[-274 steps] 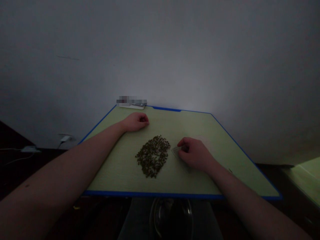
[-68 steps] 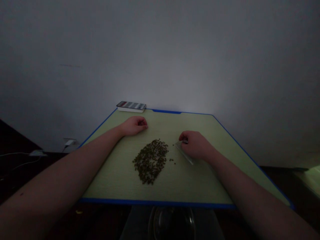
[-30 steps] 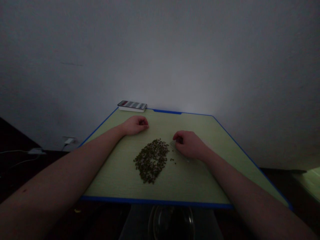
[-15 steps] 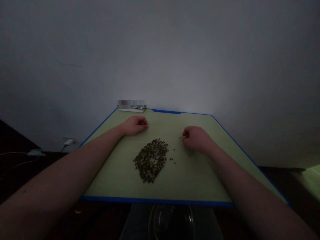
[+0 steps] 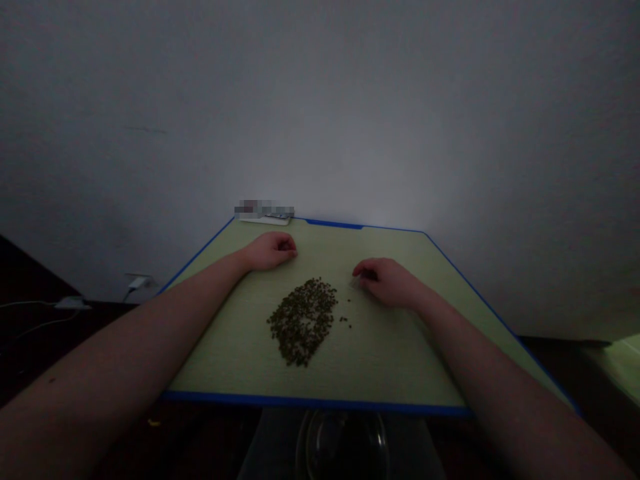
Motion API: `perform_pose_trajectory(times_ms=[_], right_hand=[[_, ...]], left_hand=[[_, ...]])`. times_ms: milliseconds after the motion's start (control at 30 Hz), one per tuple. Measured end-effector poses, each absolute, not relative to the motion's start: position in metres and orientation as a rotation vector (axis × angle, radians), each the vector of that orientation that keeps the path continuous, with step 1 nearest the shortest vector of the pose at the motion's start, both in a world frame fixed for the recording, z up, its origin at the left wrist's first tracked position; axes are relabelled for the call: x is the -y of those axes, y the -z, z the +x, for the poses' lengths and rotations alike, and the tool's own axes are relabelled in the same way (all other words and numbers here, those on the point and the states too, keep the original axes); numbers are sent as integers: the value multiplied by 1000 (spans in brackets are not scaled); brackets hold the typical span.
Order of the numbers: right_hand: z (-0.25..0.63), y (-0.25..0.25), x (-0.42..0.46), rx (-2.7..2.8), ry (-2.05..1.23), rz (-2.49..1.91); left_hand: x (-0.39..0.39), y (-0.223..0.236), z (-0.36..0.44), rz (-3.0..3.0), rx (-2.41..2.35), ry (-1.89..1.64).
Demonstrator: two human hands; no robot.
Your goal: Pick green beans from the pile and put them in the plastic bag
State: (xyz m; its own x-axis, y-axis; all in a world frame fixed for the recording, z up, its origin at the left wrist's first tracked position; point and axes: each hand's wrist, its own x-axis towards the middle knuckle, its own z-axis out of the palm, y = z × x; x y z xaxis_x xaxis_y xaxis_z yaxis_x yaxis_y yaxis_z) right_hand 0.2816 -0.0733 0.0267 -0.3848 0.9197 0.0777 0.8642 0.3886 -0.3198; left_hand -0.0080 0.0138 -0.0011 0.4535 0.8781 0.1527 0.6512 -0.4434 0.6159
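Note:
A spread of small dark green-brown beans or seeds [image 5: 303, 323] lies on the table, several loose ones just to its right. Behind the heap and to its left, my left hand [image 5: 273, 251] rests on the tabletop with its fingers curled in; nothing shows in it. My right hand [image 5: 385, 280] is right of the heap, its thumb and fingers bent toward each other. A thin clear piece, apparently plastic [image 5: 355, 283], shows faintly at those fingertips; its shape is mostly hidden by the hand and the dim light.
The pale table [image 5: 400, 363] has a blue edge and stands against a grey wall. At its back left corner lies a white flat object [image 5: 265, 219], partly blurred out. Below the front edge is a round clear container [image 5: 345, 447]. A charger [image 5: 139, 283] is plugged in at left.
My right hand has shifted slightly left toward the heap, its fingers extending a little; the clear piece shows less than before. My left hand and the heap stay put.

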Motion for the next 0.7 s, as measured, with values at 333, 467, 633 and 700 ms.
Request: perform_pose_trajectory(times_ms=[333,467,633,700], right_hand=[[259,-22,77,2503,-515,-1263],[261,-25,79,2535,-552,-1243],[266,-28,85,2565,-597,-1264],[268,-29,87,2561,-588,-1306]], left_hand=[[-15,1,-8,2266,-1299,-624],[-15,2,-8,2266,-1305,-625],[-16,2,-9,2262,-1302,-623],[-16,3,-9,2271,-1299,-627]])
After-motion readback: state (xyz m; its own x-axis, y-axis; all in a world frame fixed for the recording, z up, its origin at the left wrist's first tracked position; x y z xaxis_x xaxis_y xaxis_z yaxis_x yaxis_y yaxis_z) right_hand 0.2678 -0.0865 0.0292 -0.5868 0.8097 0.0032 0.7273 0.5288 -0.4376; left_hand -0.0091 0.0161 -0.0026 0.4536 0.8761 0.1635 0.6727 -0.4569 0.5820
